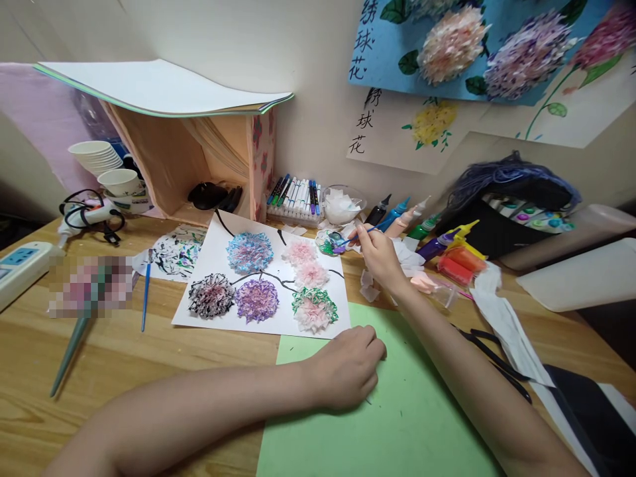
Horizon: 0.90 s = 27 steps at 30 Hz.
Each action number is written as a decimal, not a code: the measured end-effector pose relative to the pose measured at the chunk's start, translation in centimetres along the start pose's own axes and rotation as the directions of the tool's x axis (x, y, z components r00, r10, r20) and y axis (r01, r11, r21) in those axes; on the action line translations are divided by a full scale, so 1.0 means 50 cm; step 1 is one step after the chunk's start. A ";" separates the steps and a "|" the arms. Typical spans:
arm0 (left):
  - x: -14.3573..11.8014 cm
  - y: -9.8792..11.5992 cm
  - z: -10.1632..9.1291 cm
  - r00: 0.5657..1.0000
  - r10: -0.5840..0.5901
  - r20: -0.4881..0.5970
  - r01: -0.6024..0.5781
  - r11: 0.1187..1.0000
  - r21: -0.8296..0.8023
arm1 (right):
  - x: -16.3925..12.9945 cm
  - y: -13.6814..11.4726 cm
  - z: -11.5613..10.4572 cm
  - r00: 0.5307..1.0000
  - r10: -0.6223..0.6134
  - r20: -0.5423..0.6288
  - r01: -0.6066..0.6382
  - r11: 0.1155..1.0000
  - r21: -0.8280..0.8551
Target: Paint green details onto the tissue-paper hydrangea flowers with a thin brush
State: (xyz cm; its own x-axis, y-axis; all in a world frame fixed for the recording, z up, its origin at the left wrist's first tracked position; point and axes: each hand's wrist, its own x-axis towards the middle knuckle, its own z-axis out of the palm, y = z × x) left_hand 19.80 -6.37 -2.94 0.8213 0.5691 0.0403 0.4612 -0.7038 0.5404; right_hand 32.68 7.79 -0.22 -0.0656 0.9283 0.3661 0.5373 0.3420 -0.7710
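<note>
The right hand (378, 255), right of centre in the frame, is closed around a thin blue-handled paintbrush (358, 234); the brush tip reaches left to a small paint palette (332, 242) smeared with green and purple, which lies just above the upper right corner of the white sheet (223, 248). The left hand (346, 366), low in the centre, is loosely curled with its knuckles down on the top edge of a green sheet of paper (397, 424); it holds nothing that can be seen, and it rests just below the lower right corner of the white sheet.

The white sheet lies in the middle of the wooden table (124, 358); it carries six fluffy paper flowers (250, 252) in blue, pink, black, purple and green-edged white, joined by black painted stems. To its left lie a second brush (146, 301) and a paint-stained scrap (173, 255). Behind it, against the wall, stands a row of marker pens (295, 197), then a glass bowl of white tissue (342, 204); further right lie paint bottles (447, 255) in red, yellow, purple and green. At the upper left a stack of paper cups (97, 156) stands beside a cardboard box (199, 165); at the far left edge is a power strip (20, 268). Flower pictures (472, 46) hang on the wall at the upper right.
</note>
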 end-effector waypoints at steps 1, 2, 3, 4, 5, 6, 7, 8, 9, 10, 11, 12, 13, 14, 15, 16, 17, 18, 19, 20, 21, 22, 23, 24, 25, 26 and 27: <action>0.000 0.000 0.000 1.000 0.000 0.002 0.000 1.000 -0.001 | 0.001 0.002 0.001 1.000 0.009 -0.005 -0.009 1.000 0.016; 0.000 0.000 0.000 1.000 0.001 0.003 -0.001 1.000 -0.002 | 0.002 0.004 0.002 1.000 0.017 -0.011 -0.017 0.999 0.038; 0.000 0.000 0.000 1.000 0.001 0.002 -0.001 1.000 -0.001 | 0.003 0.006 0.002 1.000 0.025 -0.014 -0.024 0.998 0.063; 0.000 -0.001 0.000 1.000 0.003 0.000 -0.003 1.000 0.000 | 0.004 0.007 0.002 0.999 0.034 -0.014 -0.033 0.996 0.088; 0.000 -0.001 0.000 1.000 0.005 -0.003 -0.005 1.000 0.000 | 0.006 0.008 0.002 0.999 0.044 -0.013 -0.042 0.993 0.110; 0.000 -0.001 0.000 1.000 0.006 -0.006 -0.006 1.000 -0.001 | 0.007 0.009 0.001 0.998 0.055 -0.014 -0.053 0.990 0.129; 0.000 -0.001 0.000 1.000 0.006 -0.008 -0.006 1.000 -0.003 | 0.008 0.010 0.001 0.998 0.065 -0.018 -0.061 0.988 0.143; 0.000 -0.001 0.000 1.000 0.004 -0.008 -0.004 1.000 -0.007 | 0.009 0.010 0.000 0.997 0.071 -0.023 -0.067 0.986 0.151; 0.000 -0.001 0.000 1.000 0.002 -0.007 -0.002 1.000 -0.011 | 0.009 0.011 0.000 0.997 0.073 -0.030 -0.067 0.986 0.151; 0.000 -0.001 0.000 1.000 -0.001 -0.003 0.001 1.000 -0.015 | 0.009 0.012 0.001 0.997 0.071 -0.034 -0.065 0.987 0.145; 0.000 -0.001 0.000 1.000 -0.003 0.001 0.003 1.000 -0.016 | 0.009 0.013 0.001 0.997 0.069 -0.034 -0.063 0.989 0.135; 0.000 -0.001 0.000 1.000 -0.004 0.003 0.004 1.000 -0.017 | 0.009 0.015 0.003 0.997 0.066 -0.030 -0.062 0.990 0.125; 0.000 -0.001 0.000 1.000 -0.002 0.003 0.002 1.000 -0.016 | 0.009 0.017 0.004 0.998 0.065 -0.021 -0.062 0.991 0.118; 0.000 -0.001 0.001 1.000 0.001 0.001 -0.001 1.000 -0.014 | 0.009 0.020 0.006 0.998 0.067 -0.014 -0.065 0.991 0.116; 0.000 -0.001 0.001 1.000 0.004 -0.002 -0.004 1.000 -0.011 | 0.009 0.022 0.007 0.998 0.068 -0.006 -0.066 0.991 0.117; 0.001 -0.001 0.001 1.000 0.007 -0.006 -0.007 1.000 -0.008 | 0.009 0.025 0.009 0.998 0.068 0.000 -0.067 0.991 0.120; 0.001 -0.001 0.001 1.000 0.009 -0.010 -0.009 1.000 -0.004 | 0.009 0.028 0.011 0.998 0.068 0.004 -0.068 0.990 0.125; 0.001 -0.001 0.002 1.000 0.010 -0.014 -0.010 1.000 0.000 | 0.009 0.031 0.012 0.997 0.070 0.007 -0.071 0.989 0.131; 0.001 -0.001 0.002 1.000 0.010 -0.017 -0.010 1.000 0.005 | 0.010 0.033 0.013 0.997 0.076 0.007 -0.076 0.987 0.140; 0.001 -0.001 0.002 1.000 0.011 -0.021 -0.010 1.000 0.009 | 0.010 0.035 0.014 0.996 0.084 0.008 -0.084 0.985 0.151; 0.001 -0.001 0.002 1.000 0.012 -0.024 -0.012 1.000 0.014 | 0.011 0.036 0.015 0.996 0.094 0.007 -0.094 0.982 0.164; 0.001 -0.002 0.003 1.000 0.014 -0.027 -0.014 1.000 0.018 | 0.011 0.037 0.015 0.994 0.108 0.005 -0.107 0.978 0.179; 0.000 -0.002 0.003 0.999 0.018 -0.030 -0.017 1.000 0.020 | 0.012 0.038 0.015 0.992 0.124 0.004 -0.122 0.973 0.197; 0.000 -0.002 0.003 0.999 0.020 -0.034 -0.020 1.000 0.022 | 0.013 0.038 0.015 0.990 0.142 0.002 -0.139 0.966 0.216; 0.000 -0.002 0.003 0.999 0.022 -0.039 -0.021 1.000 0.022 | 0.013 0.037 0.014 0.987 0.161 0.001 -0.156 0.959 0.236; 0.000 -0.002 0.004 0.999 0.023 -0.042 -0.022 1.000 0.022 | 0.014 0.036 0.012 0.984 0.177 -0.003 -0.170 0.952 0.255; 0.000 -0.002 0.004 0.999 0.024 -0.043 -0.023 1.000 0.020 | 0.016 0.035 0.011 0.982 0.189 -0.011 -0.179 0.945 0.273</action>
State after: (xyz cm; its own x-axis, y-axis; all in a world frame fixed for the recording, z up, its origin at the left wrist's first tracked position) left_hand 19.82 -6.38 -3.16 0.8167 0.5700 0.0897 0.4489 -0.7253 0.5220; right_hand 33.12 9.19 -1.59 0.0463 0.9745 0.2195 0.2903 0.1971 -0.9364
